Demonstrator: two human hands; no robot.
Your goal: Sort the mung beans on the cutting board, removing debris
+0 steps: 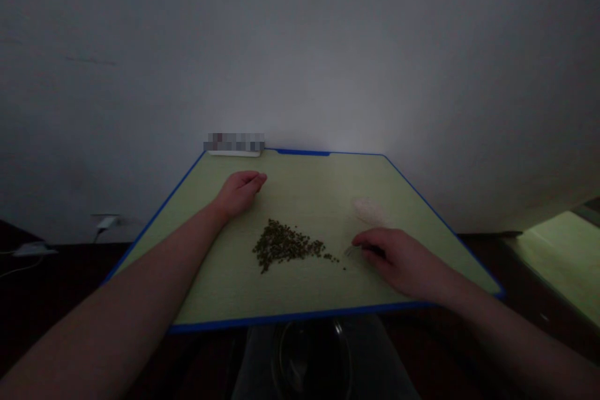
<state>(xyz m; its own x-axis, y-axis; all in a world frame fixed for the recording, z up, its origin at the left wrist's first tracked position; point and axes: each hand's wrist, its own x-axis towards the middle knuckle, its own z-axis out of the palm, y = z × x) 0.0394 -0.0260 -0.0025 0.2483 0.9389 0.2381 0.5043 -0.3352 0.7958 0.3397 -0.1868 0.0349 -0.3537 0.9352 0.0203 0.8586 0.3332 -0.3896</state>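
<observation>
Round vessel: nearest the camera, at 6 o'clock below the table's near edge, a round vessel (347, 350) with a shiny rim sits between the person's legs (257, 356); its inside is too dark to read.
Right hand: at 3 o'clock from the pile, the right hand (389, 256) has thumb and forefinger drawn to a narrow pinch around a slim tool (349, 251), perhaps tweezers; its tip points toward 9 o'clock, near the outlying pieces.
Left hand: at 11 o'clock from the pile, the left hand (241, 192) is on the table (323, 187), fingers curled in; I cannot tell whether they hold anything.
Step in hand: judging by the pose, fine work on single pieces at the pile's thin end.
Next move: it would seem to call for a low, light approach and a gentle squeeze, so that one small piece is gripped without scattering its neighbours.
Dark pile: the dark pile (284, 244) lies just to the 7 o'clock side of the table's middle, many small brownish-green pieces, seeds or beans perhaps; it is broad at 9 o'clock and thins toward 4 o'clock into a few loose bits, one well out at the end.
Pale patch: at 2 o'clock from the pile, a whitish patch (370, 211), heap or bag I cannot tell.
Far corner: at 11 o'clock, a white object (234, 153), its upper part blurred out.
</observation>
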